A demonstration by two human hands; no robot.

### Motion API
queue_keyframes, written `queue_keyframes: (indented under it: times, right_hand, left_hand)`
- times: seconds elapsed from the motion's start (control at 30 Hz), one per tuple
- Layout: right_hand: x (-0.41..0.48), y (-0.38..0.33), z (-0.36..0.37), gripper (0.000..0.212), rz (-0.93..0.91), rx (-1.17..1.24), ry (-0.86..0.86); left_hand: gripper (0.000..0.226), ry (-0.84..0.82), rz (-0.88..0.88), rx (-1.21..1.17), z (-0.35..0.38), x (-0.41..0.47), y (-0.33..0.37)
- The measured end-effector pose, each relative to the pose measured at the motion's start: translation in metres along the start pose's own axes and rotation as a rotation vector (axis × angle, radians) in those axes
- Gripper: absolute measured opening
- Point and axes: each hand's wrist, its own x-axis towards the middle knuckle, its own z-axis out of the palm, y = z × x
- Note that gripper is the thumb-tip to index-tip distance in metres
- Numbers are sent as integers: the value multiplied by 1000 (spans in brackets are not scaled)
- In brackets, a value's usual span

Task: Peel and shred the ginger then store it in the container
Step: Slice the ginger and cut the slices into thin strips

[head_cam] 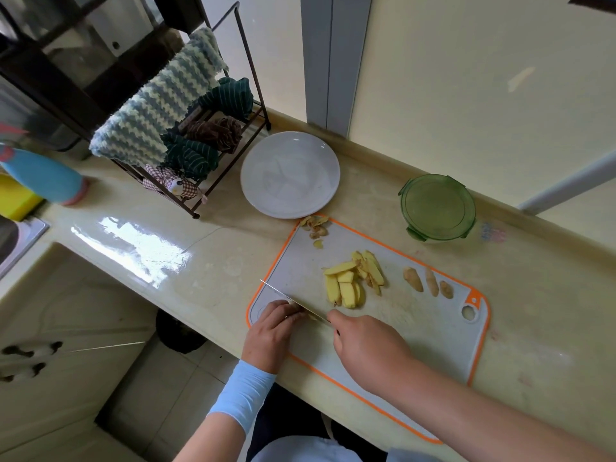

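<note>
A grey cutting board point(416, 331) with an orange rim lies on the counter. My left hand point(271, 331) holds a small piece of ginger point(300, 310) down at the board's near left corner, fingers curled over it. My right hand point(366, 345) grips the handle of a knife point(290, 300), whose blade rests across that piece. A pile of yellow ginger slices point(353, 278) sits mid-board. Three unpeeled ginger knobs point(428, 281) lie to its right, and peelings point(315, 226) are at the far corner. A green lidded container point(437, 208) stands beyond the board.
A white plate point(290, 175) sits behind the board. A wire rack with cloths point(186, 128) stands at the left, with a blue bottle point(43, 176) and a sink point(16, 238) further left. The counter's front edge runs just below my hands.
</note>
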Motion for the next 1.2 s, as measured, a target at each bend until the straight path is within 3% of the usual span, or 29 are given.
queue_keyframes:
  times: [0.63,0.9,1.2]
  right_hand:
    - [-6,6,-2,14,29,62,-30]
    - [21,-9,6,7,22,37,-25]
    - [-8,12,19,6,29,37,7]
  left_hand:
    - [23,-36,16,-27,-2,0,-4]
    - [26,-42,-17,-45,1,-3,-3]
    - [26,-35,-3,-36,-3,-2,-2]
